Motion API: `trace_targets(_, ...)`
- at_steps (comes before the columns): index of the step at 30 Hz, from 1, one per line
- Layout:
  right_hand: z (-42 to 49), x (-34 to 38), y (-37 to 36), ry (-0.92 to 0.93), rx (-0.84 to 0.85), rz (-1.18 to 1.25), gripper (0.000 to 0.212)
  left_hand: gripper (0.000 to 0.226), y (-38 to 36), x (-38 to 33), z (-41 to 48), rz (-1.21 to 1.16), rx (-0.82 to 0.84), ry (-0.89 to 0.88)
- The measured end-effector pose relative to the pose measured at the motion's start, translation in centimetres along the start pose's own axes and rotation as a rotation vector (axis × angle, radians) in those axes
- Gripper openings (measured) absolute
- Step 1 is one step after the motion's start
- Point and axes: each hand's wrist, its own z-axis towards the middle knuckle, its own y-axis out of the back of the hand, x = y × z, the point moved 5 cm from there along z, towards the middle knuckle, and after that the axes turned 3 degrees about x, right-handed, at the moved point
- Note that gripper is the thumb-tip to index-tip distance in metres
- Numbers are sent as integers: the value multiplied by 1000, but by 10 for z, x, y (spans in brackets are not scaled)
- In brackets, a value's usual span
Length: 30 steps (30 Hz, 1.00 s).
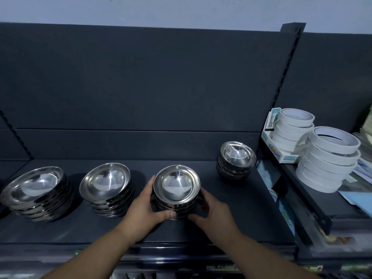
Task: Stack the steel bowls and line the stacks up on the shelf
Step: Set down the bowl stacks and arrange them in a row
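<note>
Steel bowl stack (176,188) upright, mouths up; left hand (145,206), right hand (213,210) clamp its sides.

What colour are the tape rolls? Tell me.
White tape rolls, clearest in the head view.

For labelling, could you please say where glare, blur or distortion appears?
Head view: dim; glare streaks inside the shiny round steel bowl stack gripped by left hand and right hand; blur smears the right edge; wide-angle bows the dark metal shelf.

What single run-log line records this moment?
left hand: grips third bowl stack | right hand: grips same stack | shelf: four stacks in view | far-right stack: farther back
</note>
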Motion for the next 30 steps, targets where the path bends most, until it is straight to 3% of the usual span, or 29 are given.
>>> trace_targets(4, 1, 1, 2, -5, 13, -49, 84, 120, 0, -4, -2, 14, 14, -1)
trace_targets(8, 2, -7, 13, -89, 20, -132, 86, 144, 7, -20, -8, 98, 17, -2)
trace_targets(15, -1, -14, 61, -258, -149, -239, 88, 89, 17, -85, 12, 313, -21, -188)
trace_targets(23, -6, -17, 98, -379, -308, -257, 89, 91, -20, -132, 77, 614, 210, -210)
trace_targets(30, 2, -24, 124, -379, -302, -257, 71, 102, -66, -153, 136, 813, 351, -267)
